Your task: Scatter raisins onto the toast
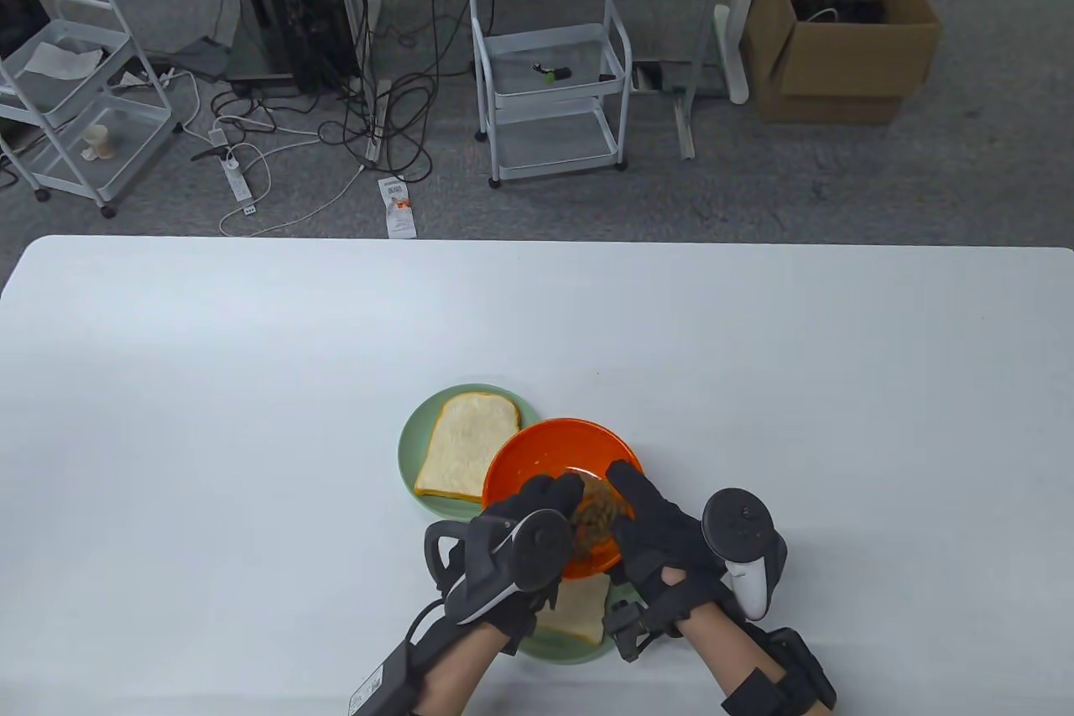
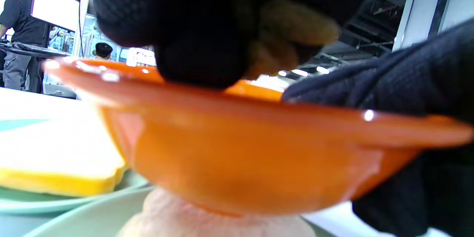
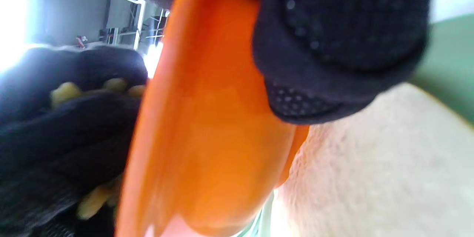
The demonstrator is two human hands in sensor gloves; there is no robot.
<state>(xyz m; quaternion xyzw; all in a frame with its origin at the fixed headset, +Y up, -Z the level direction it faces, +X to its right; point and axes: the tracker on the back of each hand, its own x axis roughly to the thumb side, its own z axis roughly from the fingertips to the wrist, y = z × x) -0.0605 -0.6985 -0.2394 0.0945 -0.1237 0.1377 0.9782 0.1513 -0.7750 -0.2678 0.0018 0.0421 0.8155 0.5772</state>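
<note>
An orange bowl (image 1: 537, 464) with a heap of raisins (image 1: 597, 521) is held tilted above the near toast (image 1: 579, 611) on a green plate (image 1: 558, 649). My right hand (image 1: 631, 516) grips the bowl's near rim, thumb inside and fingers (image 3: 333, 44) under it. My left hand (image 1: 564, 499) reaches into the bowl and pinches a clump of raisins (image 2: 292, 33), which also show between its fingers in the right wrist view (image 3: 66, 92). A second toast slice (image 1: 466, 447) lies on another green plate (image 1: 411, 435) just left of the bowl.
The white table (image 1: 252, 414) stretches wide on both sides and behind the plates. The two green plates touch or overlap under the bowl. Carts, cables and a cardboard box (image 1: 839, 28) stand on the floor beyond the table's far edge.
</note>
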